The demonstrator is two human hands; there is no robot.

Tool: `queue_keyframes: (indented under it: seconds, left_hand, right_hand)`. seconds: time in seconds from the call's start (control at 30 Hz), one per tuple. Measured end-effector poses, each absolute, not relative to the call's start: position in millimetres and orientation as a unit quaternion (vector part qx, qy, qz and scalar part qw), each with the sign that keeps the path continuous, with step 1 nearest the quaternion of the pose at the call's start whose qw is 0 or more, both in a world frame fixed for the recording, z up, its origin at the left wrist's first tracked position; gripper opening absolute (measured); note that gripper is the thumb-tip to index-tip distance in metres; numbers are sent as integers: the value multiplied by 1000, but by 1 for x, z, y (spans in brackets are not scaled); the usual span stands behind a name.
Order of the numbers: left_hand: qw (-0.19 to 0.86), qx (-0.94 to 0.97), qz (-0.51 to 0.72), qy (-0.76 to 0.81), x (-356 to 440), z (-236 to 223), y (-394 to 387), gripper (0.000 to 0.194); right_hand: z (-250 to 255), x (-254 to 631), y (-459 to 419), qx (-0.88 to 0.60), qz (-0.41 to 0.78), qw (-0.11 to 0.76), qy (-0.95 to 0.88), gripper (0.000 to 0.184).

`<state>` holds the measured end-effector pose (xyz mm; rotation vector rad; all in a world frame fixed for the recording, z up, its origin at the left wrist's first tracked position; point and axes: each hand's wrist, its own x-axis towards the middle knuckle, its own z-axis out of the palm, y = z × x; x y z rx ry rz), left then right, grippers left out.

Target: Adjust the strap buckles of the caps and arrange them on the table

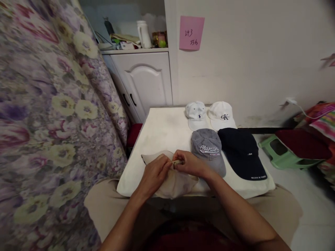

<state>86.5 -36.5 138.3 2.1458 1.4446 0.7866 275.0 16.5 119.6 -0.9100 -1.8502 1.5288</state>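
Observation:
A beige cap (172, 183) lies at the near edge of a small white table (162, 129). My left hand (155, 174) and my right hand (190, 163) meet over the cap, fingers pinched on its strap at the back. Just right of my right hand sits a grey cap (208, 148) with lettering. A dark navy cap (242, 151) lies beside it. Two white caps (196, 113) (222, 115) stand behind them by the wall.
A floral-covered bed (52, 122) rises along the left. A white cabinet (142, 82) with a jug and clutter stands behind. A pink note (191, 33) hangs on the wall. A green stool (282, 151) and bright fabrics sit right.

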Motion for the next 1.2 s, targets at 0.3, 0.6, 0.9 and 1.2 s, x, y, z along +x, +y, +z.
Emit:
queue_keyframes:
  seconds: [0.3, 0.6, 0.9, 1.2]
  left_hand:
    - [299, 747, 292, 517, 72, 156, -31, 39]
    - [406, 722, 257, 497, 64, 166, -35, 38]
    - [480, 711, 225, 461, 46, 174, -38, 38]
    - [526, 673, 281, 438, 32, 173, -43, 44]
  right_hand:
    - [117, 285, 27, -237, 705, 290, -602, 27]
    - [131, 284, 31, -227, 687, 249, -643, 26]
    - [142, 286, 36, -214, 680, 225, -664, 27]
    - [144, 275, 27, -215, 703, 250, -630, 29]
